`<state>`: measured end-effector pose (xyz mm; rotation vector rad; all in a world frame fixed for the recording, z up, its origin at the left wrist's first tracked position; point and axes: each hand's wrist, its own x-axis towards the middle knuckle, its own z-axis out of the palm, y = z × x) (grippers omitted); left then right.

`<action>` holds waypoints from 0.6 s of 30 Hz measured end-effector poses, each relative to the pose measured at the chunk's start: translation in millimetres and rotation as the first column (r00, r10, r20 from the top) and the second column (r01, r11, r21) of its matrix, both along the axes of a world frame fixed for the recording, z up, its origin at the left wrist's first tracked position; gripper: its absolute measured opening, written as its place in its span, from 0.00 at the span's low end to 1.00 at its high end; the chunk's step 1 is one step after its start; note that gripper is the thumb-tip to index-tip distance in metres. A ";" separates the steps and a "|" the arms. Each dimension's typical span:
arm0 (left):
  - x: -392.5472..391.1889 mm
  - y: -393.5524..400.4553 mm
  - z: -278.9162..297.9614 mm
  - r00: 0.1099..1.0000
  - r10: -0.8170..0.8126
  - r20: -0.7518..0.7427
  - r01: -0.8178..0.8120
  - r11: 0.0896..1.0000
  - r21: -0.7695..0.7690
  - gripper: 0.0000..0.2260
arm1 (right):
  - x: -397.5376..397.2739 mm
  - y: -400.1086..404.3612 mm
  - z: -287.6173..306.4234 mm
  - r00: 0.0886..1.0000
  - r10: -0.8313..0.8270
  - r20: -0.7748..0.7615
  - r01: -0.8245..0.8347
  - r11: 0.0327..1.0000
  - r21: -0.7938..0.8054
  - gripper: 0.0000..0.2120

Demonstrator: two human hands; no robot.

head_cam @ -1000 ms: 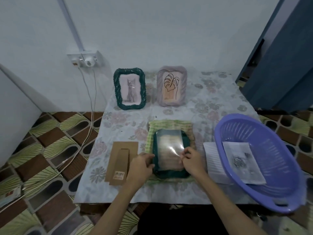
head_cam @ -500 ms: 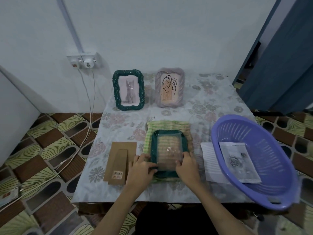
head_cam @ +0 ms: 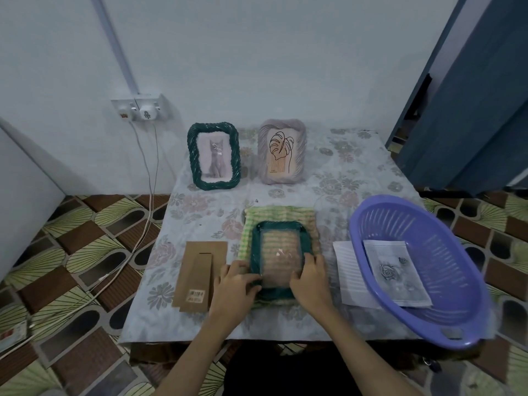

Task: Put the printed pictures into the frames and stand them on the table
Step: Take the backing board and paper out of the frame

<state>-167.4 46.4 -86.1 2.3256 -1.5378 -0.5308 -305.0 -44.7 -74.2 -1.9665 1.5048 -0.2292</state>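
Left hand (head_cam: 235,284) fingertips curled onto the left edge of a clear pane (head_cam: 278,258), thumb side resting on the rim of the dark green frame (head_cam: 254,247); right hand (head_cam: 310,277) fingers bent and pressing on the pane's right edge, against the frame's right rim; whether either hand pinches the pane or only presses it down, cannot tell; the frame lies flat, face down, on a green checked cloth (head_cam: 280,214) near the front middle of the table (head_cam: 343,172); cloth pattern shows through the pane; just left of the left hand, a brown cardboard backing (head_cam: 200,274) with its stand flap and barcode sticker, lying flat; right of the frame, a lined sheet (head_cam: 347,271) partly under a purple basket (head_cam: 445,281); inside the basket, a printed rose picture (head_cam: 395,274); at the back, upright and side by side, a green frame with cat picture (head_cam: 214,157) and a pale lilac frame with leaf drawing (head_cam: 283,151).
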 end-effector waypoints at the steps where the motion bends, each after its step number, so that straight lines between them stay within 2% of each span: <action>1: -0.9 -1.1 1.3 1.000 0.008 -0.006 -0.008 1.000 -0.012 0.13 | -2.1 0.4 2.6 1.000 0.000 0.025 0.000 1.000 -0.022 0.20; 4: -7.1 -11.5 7.2 0.997 0.023 -0.075 -0.027 0.998 -0.055 0.12 | -8.1 -2.7 18.1 0.994 0.019 0.111 -0.004 0.991 -0.133 0.17; 7: -26.6 -29.5 27.6 0.971 0.010 -0.240 -0.045 0.989 -0.142 0.10 | -23.7 -15.2 44.1 0.973 0.023 0.229 0.032 0.972 -0.235 0.13; 11: -68.0 -49.9 57.6 0.850 0.001 -0.527 -0.089 0.986 -0.142 0.10 | -69.4 -43.6 65.0 0.964 -0.039 0.262 0.112 0.955 -0.274 0.11; 13: -91.7 -59.2 63.7 0.803 0.008 -0.596 -0.103 0.987 -0.126 0.12 | -102.1 -61.1 65.1 0.985 -0.085 0.148 0.117 0.968 -0.223 0.12; 16: -129.1 -69.3 67.1 0.711 0.057 -0.701 -0.114 0.993 -0.036 0.19 | -154.6 -82.3 57.5 0.973 -0.015 -0.230 0.003 0.999 -0.052 0.12; 18: -147.4 -75.4 63.9 0.656 0.090 -0.750 -0.104 0.994 0.028 0.25 | -177.3 -87.0 52.9 0.951 0.007 -0.310 0.013 0.998 0.064 0.08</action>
